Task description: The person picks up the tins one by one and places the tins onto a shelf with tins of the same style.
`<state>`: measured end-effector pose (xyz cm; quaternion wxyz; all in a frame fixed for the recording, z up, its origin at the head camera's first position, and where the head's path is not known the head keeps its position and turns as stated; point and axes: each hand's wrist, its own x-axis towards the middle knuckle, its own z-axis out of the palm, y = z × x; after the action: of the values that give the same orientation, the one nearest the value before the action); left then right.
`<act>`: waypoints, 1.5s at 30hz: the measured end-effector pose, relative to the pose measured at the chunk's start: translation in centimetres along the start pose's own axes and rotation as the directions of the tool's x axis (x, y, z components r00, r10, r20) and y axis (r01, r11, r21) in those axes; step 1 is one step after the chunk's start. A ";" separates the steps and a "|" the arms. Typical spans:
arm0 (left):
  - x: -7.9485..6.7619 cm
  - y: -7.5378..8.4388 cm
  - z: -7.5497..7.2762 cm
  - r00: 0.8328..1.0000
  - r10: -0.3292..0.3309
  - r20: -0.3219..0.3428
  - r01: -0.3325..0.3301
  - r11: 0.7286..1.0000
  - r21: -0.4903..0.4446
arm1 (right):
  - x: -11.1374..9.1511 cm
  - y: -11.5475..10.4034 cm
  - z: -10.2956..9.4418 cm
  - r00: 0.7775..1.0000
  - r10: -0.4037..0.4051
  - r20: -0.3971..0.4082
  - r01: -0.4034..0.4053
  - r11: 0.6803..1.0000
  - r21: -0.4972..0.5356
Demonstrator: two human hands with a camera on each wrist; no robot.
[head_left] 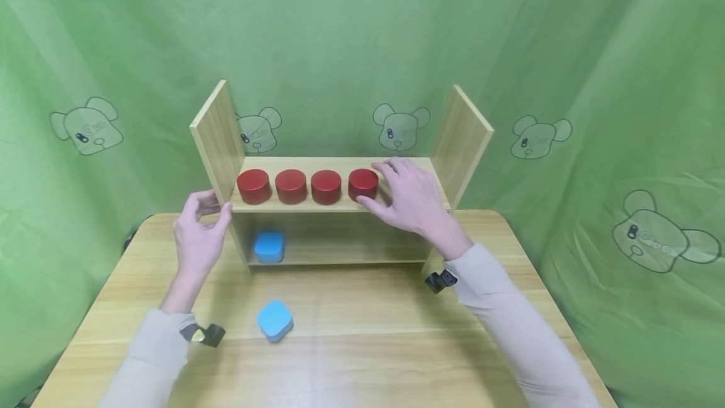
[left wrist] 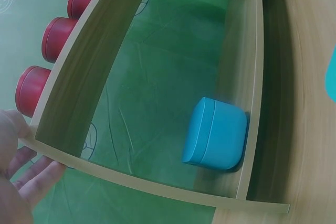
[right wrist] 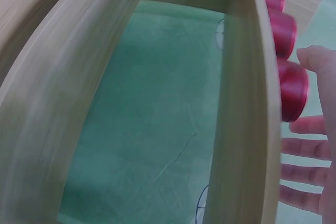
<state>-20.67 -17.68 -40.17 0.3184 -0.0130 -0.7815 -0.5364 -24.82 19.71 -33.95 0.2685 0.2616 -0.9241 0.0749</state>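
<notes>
A row of red round tins stands on the upper board of a wooden shelf (head_left: pixel 340 206). My right hand (head_left: pixel 410 197) is at the rightmost red tin (head_left: pixel 362 185), thumb and fingers spread on either side of it. In the right wrist view a gap shows between the fingers (right wrist: pixel 307 148) and that tin (right wrist: pixel 293 90). At the shelf's left side panel, my left hand (head_left: pixel 201 232) grips the edge, thumb on one side and fingers (left wrist: pixel 42 179) on the other. A blue square tin (head_left: pixel 269 247) sits at the left on the lower board.
Another blue square tin (head_left: pixel 275 320) lies on the wooden table (head_left: pixel 368 357) in front of the shelf. Upright panels rise at both shelf ends, the right one (head_left: pixel 461 143) beside my right hand. A green curtain (head_left: pixel 328 36) hangs behind and at the sides.
</notes>
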 end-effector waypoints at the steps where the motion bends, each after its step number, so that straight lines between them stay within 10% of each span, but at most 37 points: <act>1: 0.0 0.0 0.0 1.000 -0.001 0.001 0.001 1.000 0.002 | -0.2 -0.1 -0.1 1.000 -0.003 -0.009 0.003 1.000 0.005; 25: 0.0 0.1 -0.1 1.000 -0.016 0.014 0.016 1.000 0.007 | -4.6 -2.9 -1.1 0.952 -0.196 -0.235 0.207 0.978 0.023; 45: 0.0 0.0 -0.1 0.999 -0.029 0.018 0.029 1.000 0.002 | -9.2 -7.5 4.6 0.917 -0.349 -0.192 0.381 0.909 0.169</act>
<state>-20.64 -17.75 -40.13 0.3036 -0.0061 -0.7849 -0.5401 -16.37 16.13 -42.80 0.3216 0.4494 -0.8220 0.1373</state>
